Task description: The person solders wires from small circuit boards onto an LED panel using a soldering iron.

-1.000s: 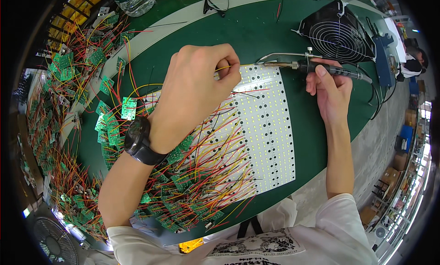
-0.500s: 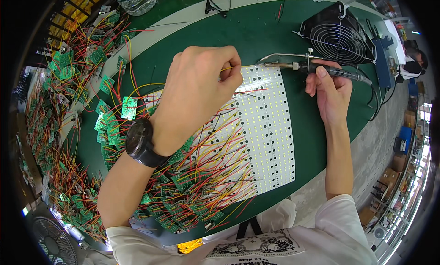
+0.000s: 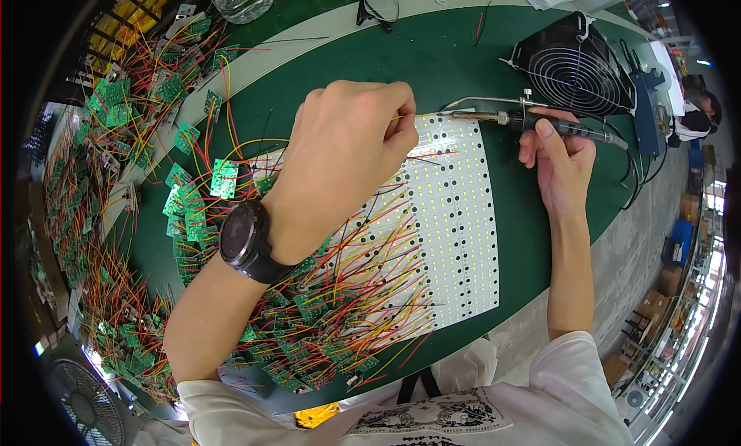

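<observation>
A: On the green table (image 3: 463, 52), anything moved in the last second?

B: Barely. Left hand (image 3: 347, 149) stays pinched on a thin wire at the white light board (image 3: 455, 238)'s top edge; right hand (image 3: 559, 157) keeps gripping the soldering iron (image 3: 532, 122), tip right there. Looks mid-joint.

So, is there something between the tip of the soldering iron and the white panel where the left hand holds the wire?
Nothing visible blocks it. The soldering iron in the right hand points its tip at the top edge of the white panel, beside the left hand pinching a thin wire. Only the fingers are close.
</observation>
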Available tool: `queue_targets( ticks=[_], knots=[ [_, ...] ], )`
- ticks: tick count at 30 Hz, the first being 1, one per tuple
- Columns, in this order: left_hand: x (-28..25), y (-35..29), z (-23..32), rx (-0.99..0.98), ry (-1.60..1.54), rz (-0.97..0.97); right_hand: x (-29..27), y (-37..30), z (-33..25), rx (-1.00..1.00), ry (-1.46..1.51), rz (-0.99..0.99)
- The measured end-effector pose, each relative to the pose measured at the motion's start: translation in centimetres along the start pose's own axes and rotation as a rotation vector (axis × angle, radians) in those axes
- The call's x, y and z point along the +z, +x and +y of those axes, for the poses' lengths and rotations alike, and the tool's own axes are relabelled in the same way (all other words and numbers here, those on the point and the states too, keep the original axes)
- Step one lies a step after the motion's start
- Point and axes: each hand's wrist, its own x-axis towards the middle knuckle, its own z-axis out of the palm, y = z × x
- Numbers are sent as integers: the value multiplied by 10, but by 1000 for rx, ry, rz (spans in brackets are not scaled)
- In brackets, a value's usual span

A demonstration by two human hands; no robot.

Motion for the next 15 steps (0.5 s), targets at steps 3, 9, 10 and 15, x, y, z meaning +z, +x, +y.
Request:
queue_targets(
  ticks=[3, 9, 10, 15],
  knots=[
    [0, 0, 0, 6, 0, 3, 0, 0, -1, -5, -16, 1],
    [0, 0, 0, 16, 26, -8, 0, 1, -1, 4, -15, 5],
    [0, 0, 0, 18, 29, -8, 0, 0, -1, 5, -15, 5],
    [0, 0, -1, 29, 30, -1, 1, 0, -3, 7, 19, 31]
  ],
)
